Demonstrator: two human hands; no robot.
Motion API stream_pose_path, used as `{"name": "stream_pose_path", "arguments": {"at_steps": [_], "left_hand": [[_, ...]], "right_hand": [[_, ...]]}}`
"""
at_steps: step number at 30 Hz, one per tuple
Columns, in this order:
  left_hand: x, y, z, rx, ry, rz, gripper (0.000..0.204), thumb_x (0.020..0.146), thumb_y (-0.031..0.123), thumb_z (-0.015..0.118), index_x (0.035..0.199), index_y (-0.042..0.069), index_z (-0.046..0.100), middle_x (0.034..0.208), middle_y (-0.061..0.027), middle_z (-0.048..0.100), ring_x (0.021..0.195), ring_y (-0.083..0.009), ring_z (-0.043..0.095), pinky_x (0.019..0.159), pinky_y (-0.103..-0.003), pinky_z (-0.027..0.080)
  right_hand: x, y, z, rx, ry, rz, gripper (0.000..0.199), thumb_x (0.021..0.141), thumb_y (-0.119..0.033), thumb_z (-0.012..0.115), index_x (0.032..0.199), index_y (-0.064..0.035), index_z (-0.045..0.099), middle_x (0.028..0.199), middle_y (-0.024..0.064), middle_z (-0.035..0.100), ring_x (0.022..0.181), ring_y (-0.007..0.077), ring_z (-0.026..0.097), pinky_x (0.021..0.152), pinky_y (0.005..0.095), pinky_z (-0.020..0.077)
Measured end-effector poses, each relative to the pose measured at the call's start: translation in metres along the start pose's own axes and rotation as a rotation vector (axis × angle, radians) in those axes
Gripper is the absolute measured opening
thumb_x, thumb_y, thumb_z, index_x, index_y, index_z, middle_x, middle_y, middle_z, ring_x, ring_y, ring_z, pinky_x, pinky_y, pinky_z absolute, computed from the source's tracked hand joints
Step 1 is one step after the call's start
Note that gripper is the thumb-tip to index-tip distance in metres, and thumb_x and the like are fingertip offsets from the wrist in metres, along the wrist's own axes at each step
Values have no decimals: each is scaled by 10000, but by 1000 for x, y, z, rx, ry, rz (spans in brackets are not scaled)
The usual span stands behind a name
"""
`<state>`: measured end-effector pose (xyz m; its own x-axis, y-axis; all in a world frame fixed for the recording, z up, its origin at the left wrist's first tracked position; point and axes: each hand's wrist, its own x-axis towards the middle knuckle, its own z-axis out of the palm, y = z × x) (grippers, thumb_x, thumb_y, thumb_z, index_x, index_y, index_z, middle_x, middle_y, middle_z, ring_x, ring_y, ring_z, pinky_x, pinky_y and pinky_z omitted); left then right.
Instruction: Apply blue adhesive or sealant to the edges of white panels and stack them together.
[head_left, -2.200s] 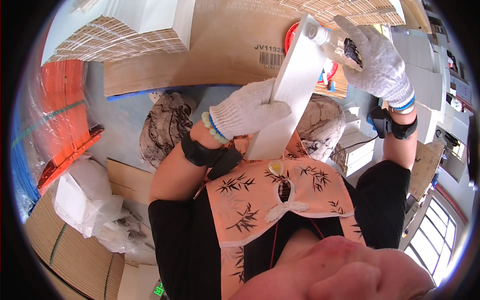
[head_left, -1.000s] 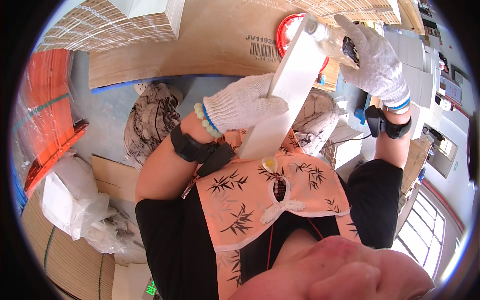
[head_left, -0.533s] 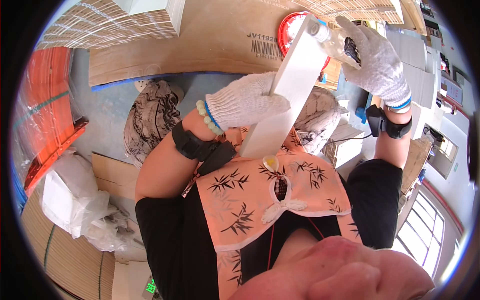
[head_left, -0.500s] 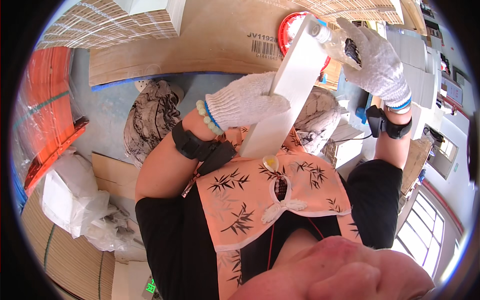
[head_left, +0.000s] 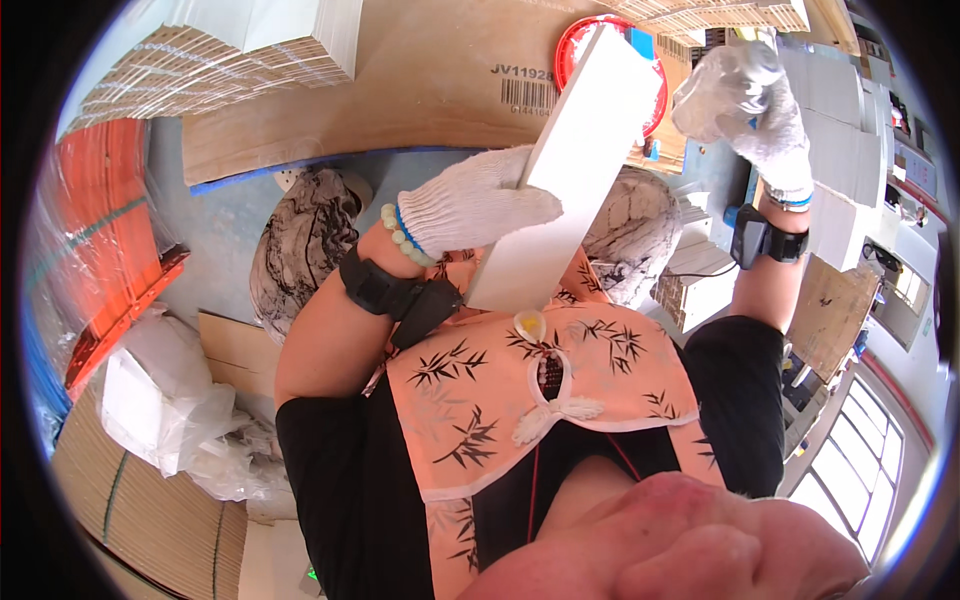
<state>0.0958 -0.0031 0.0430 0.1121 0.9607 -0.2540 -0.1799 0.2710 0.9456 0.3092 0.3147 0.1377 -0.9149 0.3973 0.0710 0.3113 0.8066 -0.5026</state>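
- Currently left hand (head_left: pixel 475 203): fingers clamp white board (head_left: pixel 570 160) by its left edge, far end overlapping red tub (head_left: pixel 661 103) in view.
- Right hand (head_left: pixel 778 143): fingers around clear bottle (head_left: pixel 750 68), far right, apart from board.
- Step looks like bottle-on-board work; next move likely calls for a steady left grip.

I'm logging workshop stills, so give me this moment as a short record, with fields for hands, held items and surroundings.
Left hand: gloved, gripping a white board, thumb across its face
Right hand: gloved, holding a clear bottle
Board position: slanted, apart from the bottle
Behind board's upper end: round red-rimmed container
Upper left: stacked white panels
Clothing: peach apron over black sleeves
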Motion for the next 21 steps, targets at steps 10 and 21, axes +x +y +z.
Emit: {"name": "stream_pose_path", "arguments": {"at_steps": [10,21], "left_hand": [[6,-10,-4,-335,47,-141,513,942,147,619,1408,-32,504,1245,-85,636,1099,-133,585,947,-311,494],[-1,6,-15,-505,234,-252,548,935,107,626,1440,-38,468,1224,-72,645,1087,-124,598,950,-297,494]], "right_hand": [[-84,146,58,660,623,432,642,750,-30,808,1331,-87,540,1202,61,641,1072,192,611,990,353,469],[-148,238,141,333,1003,917,628,656,-19,849,1196,-29,530,1087,82,634,1004,204,608,921,351,497]]}}
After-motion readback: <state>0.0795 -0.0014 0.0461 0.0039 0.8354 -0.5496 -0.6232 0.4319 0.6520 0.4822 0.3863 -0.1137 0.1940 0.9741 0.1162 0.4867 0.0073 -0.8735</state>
